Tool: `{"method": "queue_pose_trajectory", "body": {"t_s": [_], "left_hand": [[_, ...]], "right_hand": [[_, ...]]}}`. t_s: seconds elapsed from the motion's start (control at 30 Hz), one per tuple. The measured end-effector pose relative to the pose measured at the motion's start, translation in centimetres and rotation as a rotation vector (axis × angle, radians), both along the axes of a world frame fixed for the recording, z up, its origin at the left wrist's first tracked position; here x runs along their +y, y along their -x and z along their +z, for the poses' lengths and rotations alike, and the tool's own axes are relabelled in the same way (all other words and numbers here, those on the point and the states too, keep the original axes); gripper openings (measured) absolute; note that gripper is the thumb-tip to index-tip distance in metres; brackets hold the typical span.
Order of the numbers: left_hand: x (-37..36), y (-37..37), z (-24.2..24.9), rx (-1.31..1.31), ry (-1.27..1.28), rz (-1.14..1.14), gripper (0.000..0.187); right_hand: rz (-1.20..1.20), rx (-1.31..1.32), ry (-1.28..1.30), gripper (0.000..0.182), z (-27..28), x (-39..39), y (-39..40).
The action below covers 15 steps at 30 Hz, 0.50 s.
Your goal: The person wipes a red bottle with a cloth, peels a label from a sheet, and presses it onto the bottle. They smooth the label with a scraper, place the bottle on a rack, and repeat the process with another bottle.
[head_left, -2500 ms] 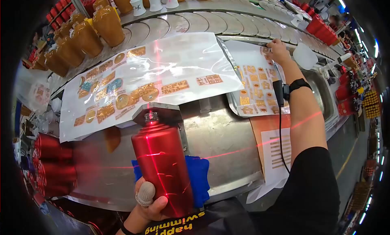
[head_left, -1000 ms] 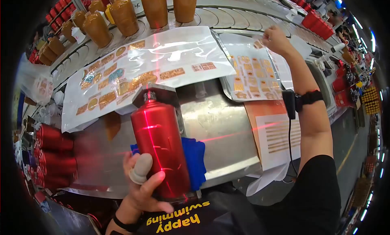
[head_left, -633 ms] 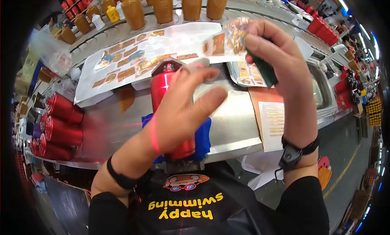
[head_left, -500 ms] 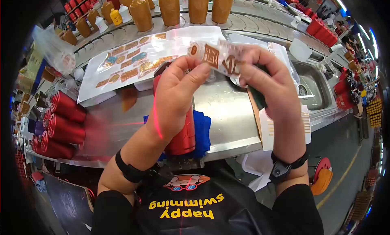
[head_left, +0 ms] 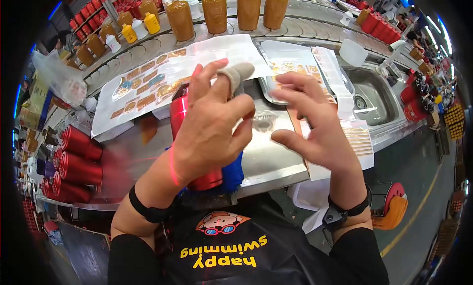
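My left hand [head_left: 204, 129] is raised over a red bottle [head_left: 206, 180], with its fingers bent and apart. A grey fabric cover [head_left: 240, 74] sits over one of its fingertips. The hand hides the middle of the bottle, which lies on a blue cloth [head_left: 233, 172] at the bench's near edge. To the right, my right hand [head_left: 318, 124] hovers with thumb and fingers spread, slightly blurred, holding nothing visible. Behind both hands lies a white sheet of gold and brown decals [head_left: 148, 83].
A metal tray [head_left: 268, 83] with more decals stands beside the sink [head_left: 372, 100]. Several red bottles [head_left: 76, 161] lie stacked at left. Brown bottles [head_left: 214, 13] line the conveyor [head_left: 305, 21] at the back. A gold-striped sheet [head_left: 357, 142] lies at the right front edge.
The clear decal strip held between both hands is no longer visible. My hands have moved apart and their fingers have spread. The grey fingertip cover has come into view.
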<state>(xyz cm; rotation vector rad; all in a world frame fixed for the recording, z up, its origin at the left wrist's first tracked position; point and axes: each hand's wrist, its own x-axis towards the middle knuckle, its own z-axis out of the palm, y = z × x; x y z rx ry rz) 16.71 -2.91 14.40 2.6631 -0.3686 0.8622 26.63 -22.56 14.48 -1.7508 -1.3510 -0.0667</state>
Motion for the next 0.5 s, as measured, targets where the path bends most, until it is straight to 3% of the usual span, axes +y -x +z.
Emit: {"method": "queue_pose_trajectory", "body": {"t_s": [0.07, 0.27, 0.4, 0.43, 0.5], "left_hand": [[-0.4, -0.1, -0.5, 0.012, 0.028, -0.015, 0.011], [0.0, -0.9, -1.4, 0.037, 0.090, -0.052, 0.010], [0.6, -1.3, -2.0, 0.038, 0.195, -0.071, 0.009], [0.8, -1.3, -2.2, 0.037, 0.204, -0.052, 0.009], [1.3, -1.3, -2.0, 0.047, 0.201, -0.021, 0.009]], "right_hand": [[-0.012, -0.141, 0.015, 0.029, -0.5, 0.5, 0.1], [-0.020, -0.066, 0.068, 0.009, -1.4, 0.9, -1.6], [0.001, 0.076, 0.123, 0.008, -0.6, 1.2, -3.4], [0.043, -0.090, 0.138, 0.016, -0.7, 1.3, -4.5], [0.076, 0.014, 0.082, 0.029, -1.0, 2.0, -4.7]]}}
